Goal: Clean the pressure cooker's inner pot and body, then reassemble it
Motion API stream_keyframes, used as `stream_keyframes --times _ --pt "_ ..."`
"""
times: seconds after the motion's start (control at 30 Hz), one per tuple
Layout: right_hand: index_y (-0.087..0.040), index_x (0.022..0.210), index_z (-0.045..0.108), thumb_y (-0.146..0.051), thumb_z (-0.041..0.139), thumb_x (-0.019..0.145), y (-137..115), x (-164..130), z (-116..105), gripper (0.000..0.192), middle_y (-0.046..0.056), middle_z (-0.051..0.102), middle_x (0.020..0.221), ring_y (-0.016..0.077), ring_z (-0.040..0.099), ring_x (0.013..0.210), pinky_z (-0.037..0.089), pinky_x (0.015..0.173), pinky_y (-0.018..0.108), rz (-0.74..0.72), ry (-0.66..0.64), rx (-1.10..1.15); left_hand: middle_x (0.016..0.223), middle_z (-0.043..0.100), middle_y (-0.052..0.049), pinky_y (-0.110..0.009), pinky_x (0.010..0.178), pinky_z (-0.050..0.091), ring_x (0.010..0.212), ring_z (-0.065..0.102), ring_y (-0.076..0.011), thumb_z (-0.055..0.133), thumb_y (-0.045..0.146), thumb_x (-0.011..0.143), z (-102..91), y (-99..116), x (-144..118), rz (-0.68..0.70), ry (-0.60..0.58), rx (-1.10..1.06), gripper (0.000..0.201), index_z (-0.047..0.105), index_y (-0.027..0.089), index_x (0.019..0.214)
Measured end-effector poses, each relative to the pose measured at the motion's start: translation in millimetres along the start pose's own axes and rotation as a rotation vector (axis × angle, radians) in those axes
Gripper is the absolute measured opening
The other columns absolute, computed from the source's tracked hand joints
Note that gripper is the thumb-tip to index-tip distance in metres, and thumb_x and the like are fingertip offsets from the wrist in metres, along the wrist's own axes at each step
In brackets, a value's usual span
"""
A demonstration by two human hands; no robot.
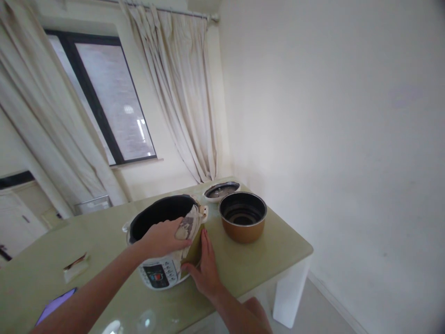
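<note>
A rice cooker (155,273) stands lidless on the table, its dark inside facing up and its button panel toward me. My left hand (165,239) reaches over the near rim, closed on a pale cloth (189,225) with grey patches. The cloth lies against the cooker's upper right side, close to a white hinge piece (204,212). Low on that gold-coloured side, my right hand (207,271) grips the body, thumb in front and fingers pointing up. To the right sits the inner pot (243,229), copper-brown outside and black inside, apart from both hands.
Behind the pot lies an oval lid-like part (222,190) with its metal underside up. A small packet (75,267) and a phone (57,304) lie on the left of the glossy green table (278,243). A wall (333,139) rises close to the table's right side.
</note>
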State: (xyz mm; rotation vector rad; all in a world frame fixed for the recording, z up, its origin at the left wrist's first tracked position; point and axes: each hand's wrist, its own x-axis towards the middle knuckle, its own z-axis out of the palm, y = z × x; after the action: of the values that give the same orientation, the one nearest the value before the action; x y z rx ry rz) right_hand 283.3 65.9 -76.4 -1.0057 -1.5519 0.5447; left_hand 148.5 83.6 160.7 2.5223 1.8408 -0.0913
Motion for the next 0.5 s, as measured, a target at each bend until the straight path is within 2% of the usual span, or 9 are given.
stream_keyframes --times 0.1,0.23,0.33,0.4,0.43,0.5 --pt "-0.026 0.172 0.010 -0.041 0.088 0.080 1 0 -1 0.121 0.015 0.019 0.177 0.0376 0.022 0.162 0.028 0.130 0.057 0.023 -0.003 -0.018 0.119 0.077 -0.020 -0.047 0.094 0.052 0.112 0.072 -0.0417 0.053 0.078 0.085 8.1 -18 -13 0.020 0.067 0.081 0.081 0.065 0.019 0.140" --pt "-0.029 0.172 0.008 -0.044 0.087 0.081 2 -1 -1 0.122 0.013 0.018 0.177 0.0378 0.022 0.162 0.030 0.129 0.057 0.035 -0.009 -0.028 0.130 0.076 -0.014 -0.041 0.102 0.051 0.118 0.070 -0.0363 0.064 0.079 0.078 9.0 -86 -25 0.166 0.035 0.000 0.085 0.066 0.026 0.143" --pt "-0.031 0.172 0.006 -0.046 0.088 0.080 1 -2 -1 0.124 0.014 0.016 0.177 0.0384 0.022 0.162 0.030 0.129 0.058 0.039 -0.015 -0.019 0.136 0.073 -0.015 -0.040 0.111 0.046 0.126 0.066 -0.0370 0.070 0.077 0.073 9.3 -130 -29 0.230 0.074 0.008 0.080 0.073 0.027 0.135" --pt "-0.030 0.172 0.005 -0.046 0.087 0.082 0 -2 -1 0.123 0.014 0.016 0.177 0.0380 0.021 0.162 0.029 0.129 0.058 0.031 -0.009 -0.011 0.133 0.075 -0.015 -0.043 0.112 0.045 0.125 0.066 -0.0376 0.067 0.077 0.076 11.3 -136 -29 0.217 0.101 0.039 0.076 0.075 0.026 0.132" --pt "-0.029 0.172 0.005 -0.046 0.086 0.083 0 -2 0 0.122 0.014 0.016 0.177 0.0377 0.020 0.162 0.029 0.130 0.058 0.026 -0.003 -0.011 0.129 0.076 -0.015 -0.044 0.110 0.046 0.122 0.067 -0.0374 0.063 0.076 0.078 12.3 -132 -30 0.197 0.104 0.050 0.074 0.075 0.026 0.132" --pt "-0.028 0.172 0.005 -0.047 0.086 0.083 1 -2 1 0.122 0.015 0.016 0.177 0.0375 0.021 0.162 0.029 0.130 0.057 0.013 0.009 -0.014 0.119 0.079 -0.015 -0.045 0.103 0.048 0.114 0.070 -0.0367 0.055 0.076 0.084 12.9 -109 -29 0.143 0.092 0.063 0.071 0.076 0.027 0.130"
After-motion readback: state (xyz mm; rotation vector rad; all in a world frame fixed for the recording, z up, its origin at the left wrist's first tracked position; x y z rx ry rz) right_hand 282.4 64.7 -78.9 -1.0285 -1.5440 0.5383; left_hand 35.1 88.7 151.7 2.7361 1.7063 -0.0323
